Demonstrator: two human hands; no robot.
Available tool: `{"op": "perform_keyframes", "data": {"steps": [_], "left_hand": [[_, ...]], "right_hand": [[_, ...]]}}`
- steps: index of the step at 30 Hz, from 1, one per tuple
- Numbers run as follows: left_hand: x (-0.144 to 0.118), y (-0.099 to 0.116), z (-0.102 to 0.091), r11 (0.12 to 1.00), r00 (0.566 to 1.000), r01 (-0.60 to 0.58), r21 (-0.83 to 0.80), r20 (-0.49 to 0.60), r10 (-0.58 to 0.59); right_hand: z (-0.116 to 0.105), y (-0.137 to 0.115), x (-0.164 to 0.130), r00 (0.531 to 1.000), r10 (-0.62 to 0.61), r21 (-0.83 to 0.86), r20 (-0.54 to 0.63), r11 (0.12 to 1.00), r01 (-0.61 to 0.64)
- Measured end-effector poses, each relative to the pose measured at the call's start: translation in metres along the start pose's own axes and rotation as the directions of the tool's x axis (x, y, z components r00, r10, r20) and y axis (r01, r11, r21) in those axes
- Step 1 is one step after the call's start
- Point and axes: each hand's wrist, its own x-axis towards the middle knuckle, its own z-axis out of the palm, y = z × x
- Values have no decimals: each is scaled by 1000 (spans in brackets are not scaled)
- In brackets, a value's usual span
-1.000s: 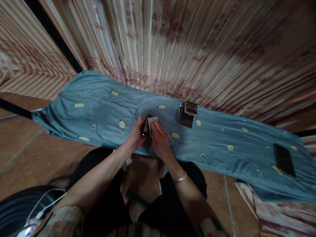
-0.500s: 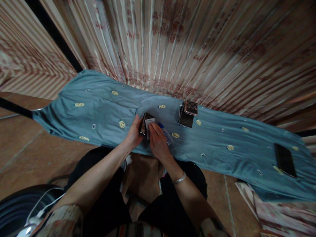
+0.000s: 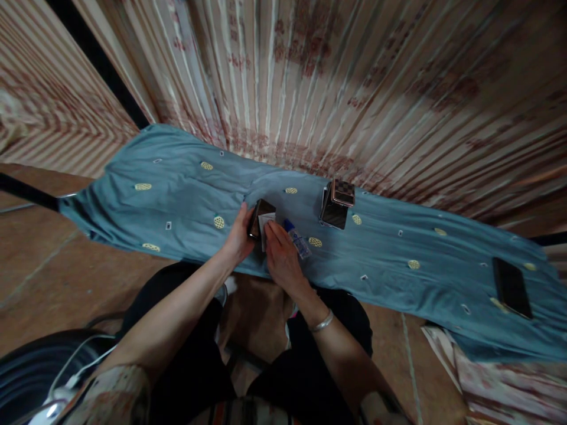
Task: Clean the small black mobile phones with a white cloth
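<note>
A dark, shiny-edged case (image 3: 257, 219) is gripped by the left hand (image 3: 240, 237). A pale sheet (image 3: 264, 222) is held by the right hand (image 3: 283, 255).

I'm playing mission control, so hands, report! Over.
Left hand gripping dark glossy rectangular box. Right hand holding small whitish sheet against it. Beside right hand: blue-and-clear plastic item.

Case (image 3: 264, 207) between left hand (image 3: 240, 239) and right hand (image 3: 282, 254), bottle (image 3: 301, 243) just right, stacked boxes (image 3: 335, 213) behind that, phone (image 3: 511, 287) far right along the tabletop (image 3: 376, 254)!

Dim ltg; upper R darkest; edges stretched
</note>
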Motion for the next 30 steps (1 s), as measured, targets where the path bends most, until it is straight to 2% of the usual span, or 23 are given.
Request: {"op": "perform_keyframes", "data": {"steps": [11, 20, 30], "left_hand": [[-3, -1, 8, 999, 999, 40, -20, -11, -40], [3, 5, -2, 1000, 1000, -1, -15, 29, 1], [-7, 5, 14, 998, 998, 53, -16, -31, -53]], "right_hand": [[-3, 4, 3, 998, 35, -7, -58, 999, -35], [-3, -2, 1, 999, -37, -21, 3, 999, 37], [-7, -1, 3, 998, -62, -129, -17, 990, 59]]}}
